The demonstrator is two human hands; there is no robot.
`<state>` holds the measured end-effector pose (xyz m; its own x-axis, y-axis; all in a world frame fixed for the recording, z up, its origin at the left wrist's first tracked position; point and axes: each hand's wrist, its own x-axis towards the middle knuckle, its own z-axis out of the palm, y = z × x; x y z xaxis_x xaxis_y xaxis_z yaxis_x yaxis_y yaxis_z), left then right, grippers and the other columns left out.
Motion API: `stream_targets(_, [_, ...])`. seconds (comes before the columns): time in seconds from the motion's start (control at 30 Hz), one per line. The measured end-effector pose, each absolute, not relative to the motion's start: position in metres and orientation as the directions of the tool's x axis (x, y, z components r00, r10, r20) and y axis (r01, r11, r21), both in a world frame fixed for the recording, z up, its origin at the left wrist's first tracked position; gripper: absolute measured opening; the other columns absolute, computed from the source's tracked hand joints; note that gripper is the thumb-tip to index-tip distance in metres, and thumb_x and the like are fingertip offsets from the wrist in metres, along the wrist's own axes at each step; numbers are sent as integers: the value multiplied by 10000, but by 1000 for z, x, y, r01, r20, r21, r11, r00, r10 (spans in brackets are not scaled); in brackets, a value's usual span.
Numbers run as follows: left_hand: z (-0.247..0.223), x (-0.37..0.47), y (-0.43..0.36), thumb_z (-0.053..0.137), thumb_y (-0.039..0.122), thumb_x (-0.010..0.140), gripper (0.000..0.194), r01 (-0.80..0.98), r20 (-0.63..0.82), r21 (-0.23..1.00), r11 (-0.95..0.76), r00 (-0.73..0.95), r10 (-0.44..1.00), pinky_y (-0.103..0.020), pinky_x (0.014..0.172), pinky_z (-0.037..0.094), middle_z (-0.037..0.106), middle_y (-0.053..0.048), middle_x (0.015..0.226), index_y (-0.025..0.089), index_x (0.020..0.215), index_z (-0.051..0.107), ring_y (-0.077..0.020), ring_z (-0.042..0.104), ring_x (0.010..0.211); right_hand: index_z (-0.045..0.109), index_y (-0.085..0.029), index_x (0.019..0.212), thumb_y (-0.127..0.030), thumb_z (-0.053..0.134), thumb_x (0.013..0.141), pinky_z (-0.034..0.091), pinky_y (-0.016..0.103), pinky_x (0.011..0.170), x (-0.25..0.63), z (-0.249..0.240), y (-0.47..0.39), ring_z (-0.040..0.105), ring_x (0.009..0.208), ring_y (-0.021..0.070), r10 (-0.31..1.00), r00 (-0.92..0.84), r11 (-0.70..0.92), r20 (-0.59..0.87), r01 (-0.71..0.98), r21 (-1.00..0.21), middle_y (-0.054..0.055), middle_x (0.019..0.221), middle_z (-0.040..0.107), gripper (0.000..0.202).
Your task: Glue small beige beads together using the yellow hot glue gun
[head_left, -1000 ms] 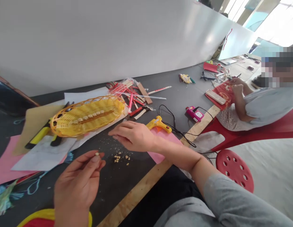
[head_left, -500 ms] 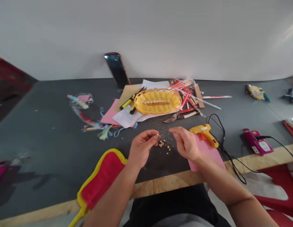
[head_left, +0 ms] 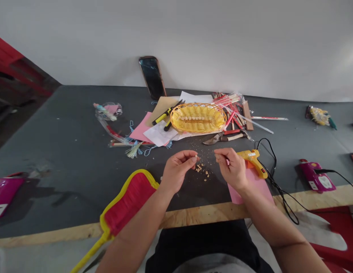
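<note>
My left hand (head_left: 177,170) pinches a small pale bit (head_left: 196,156) between thumb and forefinger. To its right, my right hand (head_left: 231,167) has its thumb and fingertip pressed together; whatever it holds, if anything, is too small to make out. A gap separates the two hands. Below it, several tan crumbs (head_left: 199,167) are scattered on the dark table. Behind the hands stands a yellow woven basket (head_left: 219,120) with a short row of pale bits on a brown strip (head_left: 193,118) inside. A yellow glue gun (head_left: 257,165) lies just right of my right hand, partly over pink paper (head_left: 254,187).
Pruning shears (head_left: 215,139) lie before the basket. Yellow-handled pliers (head_left: 165,114), paper sheets (head_left: 159,134) and red packaged sticks (head_left: 230,100) surround it. A phone (head_left: 152,77) leans on the wall. A red, yellow-edged fan shape (head_left: 128,203) lies left; a purple box with a cord (head_left: 318,176) sits right.
The camera view has shifted, so the table items appear slightly farther right. My right hand's fingers have curled in more, and the gap between the hands is slightly wider.
</note>
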<state>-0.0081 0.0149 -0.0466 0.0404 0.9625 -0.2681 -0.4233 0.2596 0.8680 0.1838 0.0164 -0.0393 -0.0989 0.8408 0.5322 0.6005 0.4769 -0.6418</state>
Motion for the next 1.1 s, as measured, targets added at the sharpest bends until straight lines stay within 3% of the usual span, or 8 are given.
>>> stream_targets(0.2, [-47, -9, 19, 911, 263, 608, 263, -462, -243, 866, 190, -57, 968, -195, 574, 476, 750, -40, 743, 173, 824, 790, -105, 627, 652, 647, -214, 793, -275, 667, 898, 490, 210, 552, 186, -30, 16, 627, 547, 116, 881, -2, 377, 473, 607, -699, -16, 668, 703, 123])
stream_targets(0.33, [-46, -8, 21, 925, 258, 581, 284, -478, -258, 860, 180, -102, 961, -185, 569, 477, 753, -40, 753, 172, 814, 787, -109, 647, 669, 668, -205, 874, -196, 603, 941, 505, 212, 671, 180, -33, 14, 692, 718, 134, 887, -264, 457, 379, 623, -635, 16, 807, 736, 94])
stream_targets(0.43, [-45, -9, 21, 932, 266, 569, 303, -466, -272, 864, 190, -114, 956, -188, 565, 476, 759, -40, 752, 168, 814, 784, -92, 624, 614, 688, -199, 966, -143, 540, 969, 497, 226, 702, 176, -39, 12, 706, 802, 152, 878, -436, 469, 195, 705, -532, 48, 930, 738, 159])
stream_targets(0.6, [-46, -10, 21, 924, 266, 583, 305, -455, -267, 869, 192, -104, 958, -201, 563, 468, 763, -42, 755, 163, 831, 779, -85, 607, 573, 695, -212, 1109, -165, 491, 1016, 482, 229, 688, 165, -45, 12, 712, 833, 156, 880, -472, 415, -56, 821, -393, 59, 1046, 716, 229])
stream_targets(0.77, [-46, -9, 20, 912, 266, 597, 298, -446, -260, 874, 193, -94, 961, -214, 583, 471, 761, -44, 759, 157, 837, 772, -88, 605, 584, 704, -203, 1086, -270, 486, 1043, 466, 252, 647, 152, -48, 16, 717, 820, 177, 899, -424, 373, -109, 872, -317, 74, 1032, 712, 231])
stream_targets(1.1, [-47, -9, 19, 912, 272, 599, 295, -429, -264, 881, 202, -91, 960, -232, 604, 475, 762, -48, 769, 161, 836, 774, -102, 611, 606, 708, -183, 986, -267, 525, 999, 421, 264, 561, 146, -47, 16, 699, 752, 195, 905, -411, 361, -113, 880, -307, 90, 962, 729, 202])
